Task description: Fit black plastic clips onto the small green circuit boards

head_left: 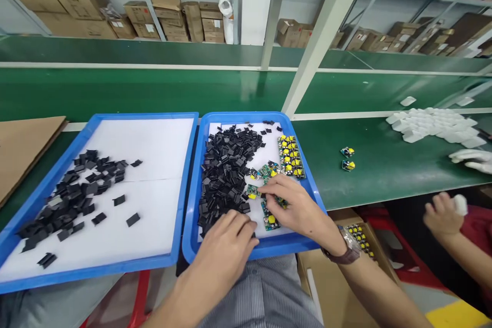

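Observation:
My right hand reaches into the blue-rimmed tray in front of me, thumb and index finger pinching the edge of a small green circuit board with a yellow part on it. More loose circuit boards lie under and around that hand. Above it, similar boards with yellow parts stand packed in rows. My left hand rests over the tray's near edge, its fingers curled together; what they hold, if anything, is hidden. Beside it spreads a heap of small black plastic pieces.
Left of me, another blue-rimmed tray carries scattered black pieces. Two boards lie on the green bench, near white housings. A co-worker's hands are at the right. A metal post rises behind the tray.

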`<state>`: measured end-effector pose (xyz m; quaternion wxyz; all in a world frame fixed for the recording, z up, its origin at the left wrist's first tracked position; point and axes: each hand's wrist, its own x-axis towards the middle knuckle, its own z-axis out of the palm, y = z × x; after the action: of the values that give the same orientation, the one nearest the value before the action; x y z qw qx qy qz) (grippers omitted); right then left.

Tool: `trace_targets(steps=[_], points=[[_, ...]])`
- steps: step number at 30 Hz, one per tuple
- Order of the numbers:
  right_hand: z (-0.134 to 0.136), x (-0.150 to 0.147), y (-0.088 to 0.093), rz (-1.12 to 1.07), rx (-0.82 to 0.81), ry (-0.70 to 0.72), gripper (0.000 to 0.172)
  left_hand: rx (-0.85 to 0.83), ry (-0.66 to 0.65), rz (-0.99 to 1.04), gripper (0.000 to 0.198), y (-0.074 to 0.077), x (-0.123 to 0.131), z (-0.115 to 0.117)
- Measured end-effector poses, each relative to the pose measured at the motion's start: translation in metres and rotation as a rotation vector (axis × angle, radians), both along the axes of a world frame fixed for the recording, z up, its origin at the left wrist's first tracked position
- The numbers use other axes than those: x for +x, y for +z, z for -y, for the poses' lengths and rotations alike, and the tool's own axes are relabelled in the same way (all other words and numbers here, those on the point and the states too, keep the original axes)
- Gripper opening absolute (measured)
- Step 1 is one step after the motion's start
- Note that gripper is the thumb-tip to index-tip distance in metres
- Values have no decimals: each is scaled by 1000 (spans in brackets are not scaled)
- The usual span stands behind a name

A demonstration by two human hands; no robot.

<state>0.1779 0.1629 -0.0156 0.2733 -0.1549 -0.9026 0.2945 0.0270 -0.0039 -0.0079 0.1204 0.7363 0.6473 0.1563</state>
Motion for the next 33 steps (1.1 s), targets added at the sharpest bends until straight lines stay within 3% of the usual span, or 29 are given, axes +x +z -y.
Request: trace_targets(steps=[3, 5, 9, 11, 14, 18, 24, 26, 29, 33], points=[[-1, 12, -3, -93, -345, -124, 17, 24, -26, -68, 26, -7, 23, -14], [-1, 18, -7, -115, -478, -189, 13, 48, -10, -114, 29, -12, 33, -25], [1, 25, -15, -203, -737, -216, 18, 40, 31, -186, 15, -19, 39, -42], [3, 28, -16, -260, -798, -221, 18, 15, 21, -173, 16, -19, 36, -44], [5, 37, -14, -326, -716, -215, 20, -22, -9, -65, 17, -15, 29, -41], [9, 52, -5, -343, -554, -165, 29, -58, 63, 331, 18, -6, 14, -27], [27, 56, 1, -339, -582, -192, 28, -223, 363, 1488, 33, -3, -5, -11], [35, 49, -1, -347, -553, -185, 26, -253, 426, 1759, 33, -3, -5, -10], [46, 35, -3, -388, -517, -177, 21, -257, 490, 1920, 31, -2, -2, -9], [57, 22, -3, -407, -535, -174, 21, -215, 496, 1943, 39, -3, 0, -4]])
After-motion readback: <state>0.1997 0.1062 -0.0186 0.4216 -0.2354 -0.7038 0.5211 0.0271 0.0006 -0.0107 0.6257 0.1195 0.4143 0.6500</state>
